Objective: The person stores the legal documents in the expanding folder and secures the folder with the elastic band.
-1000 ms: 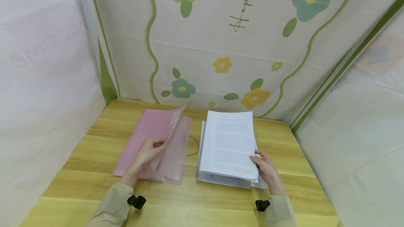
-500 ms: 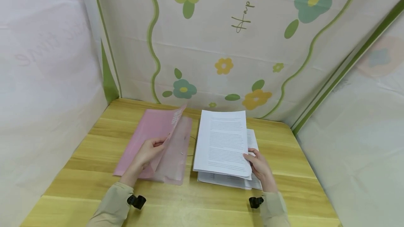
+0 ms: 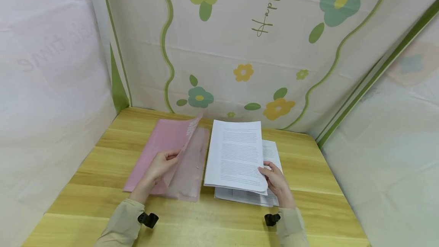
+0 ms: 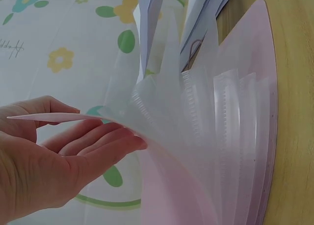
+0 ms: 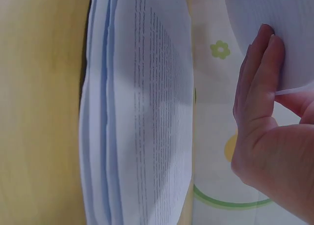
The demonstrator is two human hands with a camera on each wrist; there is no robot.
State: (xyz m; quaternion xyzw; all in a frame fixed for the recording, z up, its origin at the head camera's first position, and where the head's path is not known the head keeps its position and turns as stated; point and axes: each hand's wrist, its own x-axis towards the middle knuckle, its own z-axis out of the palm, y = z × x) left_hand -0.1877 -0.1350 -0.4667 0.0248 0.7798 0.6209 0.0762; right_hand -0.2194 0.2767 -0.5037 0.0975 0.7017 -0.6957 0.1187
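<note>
A pink folder (image 3: 156, 136) with clear pockets (image 4: 225, 117) lies at the left of the table. My left hand (image 3: 161, 169) holds its cover partly lifted, with the cover's edge between thumb and fingers. Several pockets fan apart in the left wrist view. My right hand (image 3: 276, 182) pinches printed sheets (image 3: 236, 151) by their right edge, raised over a stack of papers (image 5: 157, 107). The sheets' left edge comes close to the folder's right side. They hide much of the stack below in the head view.
All of this is on a wooden table (image 3: 219, 226). A floral curtain (image 3: 219, 48) stands behind it, with white fabric at both sides. Between folder and papers, a thin brown cord (image 4: 195, 47) shows in the left wrist view.
My right hand has carried the sheets leftward, toward the folder, uncovering the right part of the stack beneath. The cord is now covered in the head view. My left hand has stayed in place.
</note>
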